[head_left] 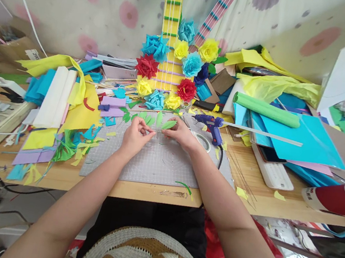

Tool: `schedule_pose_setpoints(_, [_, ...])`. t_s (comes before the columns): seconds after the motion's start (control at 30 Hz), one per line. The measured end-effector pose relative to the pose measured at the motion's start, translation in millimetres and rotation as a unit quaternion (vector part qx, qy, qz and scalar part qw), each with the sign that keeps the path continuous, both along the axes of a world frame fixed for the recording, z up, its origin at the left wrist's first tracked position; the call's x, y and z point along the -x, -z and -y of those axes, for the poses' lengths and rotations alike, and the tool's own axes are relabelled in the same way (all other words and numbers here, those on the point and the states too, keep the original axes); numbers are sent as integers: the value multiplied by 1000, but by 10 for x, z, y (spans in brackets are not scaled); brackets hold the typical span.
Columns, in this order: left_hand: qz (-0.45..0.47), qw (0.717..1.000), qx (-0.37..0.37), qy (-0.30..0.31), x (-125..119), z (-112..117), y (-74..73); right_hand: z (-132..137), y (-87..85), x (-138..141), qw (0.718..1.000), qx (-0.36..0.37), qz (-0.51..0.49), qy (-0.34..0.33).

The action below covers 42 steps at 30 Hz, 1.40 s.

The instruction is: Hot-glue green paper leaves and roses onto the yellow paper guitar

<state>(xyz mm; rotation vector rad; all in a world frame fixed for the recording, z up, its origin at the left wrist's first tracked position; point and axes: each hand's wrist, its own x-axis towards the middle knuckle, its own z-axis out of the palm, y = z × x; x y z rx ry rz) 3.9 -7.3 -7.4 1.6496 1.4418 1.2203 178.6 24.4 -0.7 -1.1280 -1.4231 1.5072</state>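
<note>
Over the grey cutting mat point(160, 166), my right hand point(181, 134) pinches a green paper leaf point(169, 124) near its base. My left hand point(137, 135) is close beside it, thumb and fingertips pressed together; whatever they hold is too small to make out. Another green paper leaf point(159, 119) stands up between the hands. Several more cut leaves point(149, 120) lie just behind my left hand. At the back of the mat stands a yellow guitar-shaped piece point(164, 73) with white strings and paper flowers, among them a red flower point(187, 89) and a blue flower point(155, 47).
A blue glue gun point(213, 128) with a long glue stick lies right of my hands, near a roll of tape point(203, 142). Crepe paper and scraps point(81, 106) pile up at left. Blue sheets point(305, 139), a green paper roll point(265, 109) and a red-and-white cup point(341, 198) are at right.
</note>
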Motion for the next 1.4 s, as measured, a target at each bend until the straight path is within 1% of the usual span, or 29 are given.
schedule_pose_setpoints(0.17, [20, 1000, 8, 15, 17, 6, -4, -13, 11, -12, 1000, -8, -5, 1])
schedule_pose_setpoints(0.27, [38, 999, -2, -9, 37, 2, -19, -19, 7, -29, 1000, -10, 4, -1])
schedule_pose_setpoints(0.37, [83, 996, 6, -30, 52, -29, -13, -9, -13, -39, 1000, -12, 9, -4])
schedule_pose_setpoints(0.43, [114, 993, 36, -22, 49, -48, -4, 2, -28, -36, 1000, -13, 7, -8])
schedule_pose_setpoints(0.5, [137, 987, 82, -8, 36, -54, -6, 9, -34, -29, 1000, -13, 1, -14])
schedule_pose_setpoints(0.6, [150, 978, 147, 12, 7, -39, -33, 5, -24, -19, 1000, -16, -6, -21])
schedule_pose_setpoints(0.7, [165, 970, 176, 26, -13, -19, -67, -4, -11, -18, 999, -22, -4, -24])
schedule_pose_setpoints(0.87, [199, 962, 187, 29, -23, -16, -87, 3, -21, -16, 999, -28, -3, -28])
schedule_pose_setpoints(1.2, [228, 955, 188, 22, -13, -21, -94, 20, -41, -14, 999, -22, -23, -32])
schedule_pose_setpoints(1.27, [225, 956, 188, 18, -19, -22, -92, 27, -45, -7, 999, -30, -12, -21])
schedule_pose_setpoints(1.4, [207, 961, 184, 12, -33, -22, -91, 42, -57, 31, 998, -41, 35, 29])
